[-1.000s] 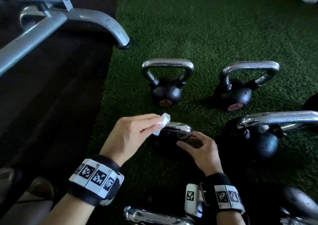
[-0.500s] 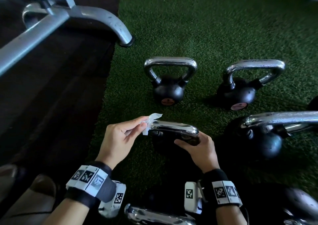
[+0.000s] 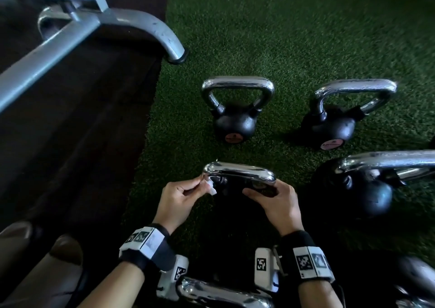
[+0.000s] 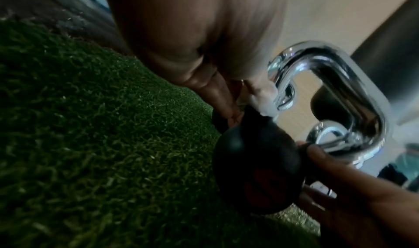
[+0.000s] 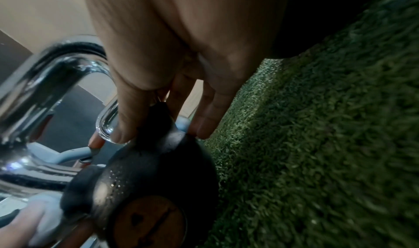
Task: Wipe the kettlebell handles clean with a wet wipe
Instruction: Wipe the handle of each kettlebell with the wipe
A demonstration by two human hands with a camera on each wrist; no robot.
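The left hand [image 3: 179, 196] pinches a wet wipe [image 3: 210, 186] against the near kettlebell's chrome handle [image 3: 239, 170] at its left bend, while the right hand [image 3: 274, 201] grips the opposite base; one handle is under way, with two kettlebells [image 3: 235, 110] beyond on the turf [image 3: 282, 37] apparently still waiting.

Wet wipe relocated from handle top to left leg of handle

Left hand [image 3: 180, 196] dropped from the crown of the chrome handle [image 3: 240, 170], where it lay a second before, past the upper left corner to the left leg, fingers now pinching the wet wipe [image 3: 210, 186] against the metal there; the wipe, earlier raised above the bar, showed only as a small white scrap below it. Right hand [image 3: 276, 200] shifted slightly outward to the handle's right end, exposing more of the bar.
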